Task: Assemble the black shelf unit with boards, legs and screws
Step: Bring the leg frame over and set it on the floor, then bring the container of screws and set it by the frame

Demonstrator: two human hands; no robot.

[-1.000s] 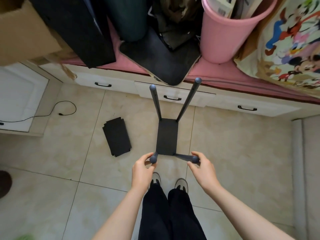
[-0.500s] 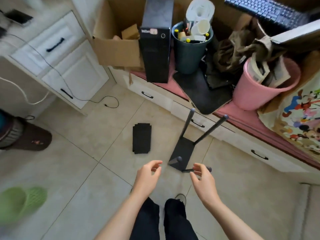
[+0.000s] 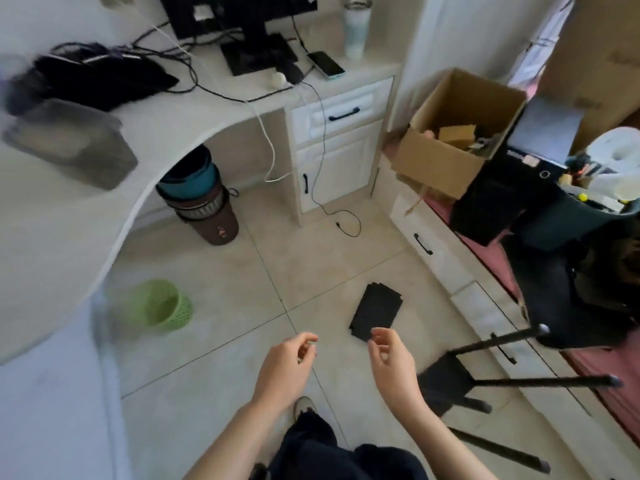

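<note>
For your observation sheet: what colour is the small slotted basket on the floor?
Light green basket, clearest in the head view.

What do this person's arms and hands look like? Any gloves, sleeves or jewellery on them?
Both arms are bare as far up as the picture shows, with no sleeve in view. The left hand and right hand wear no gloves, and no rings, watch or bracelet can be seen. Below them, dark trousers show.

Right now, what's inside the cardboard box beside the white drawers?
The open cardboard box holds brown cardboard pieces and some darker bits near its right wall. Anything lower down is hidden by the front wall and those pieces; no boards, legs or screws can be made out there.
</note>
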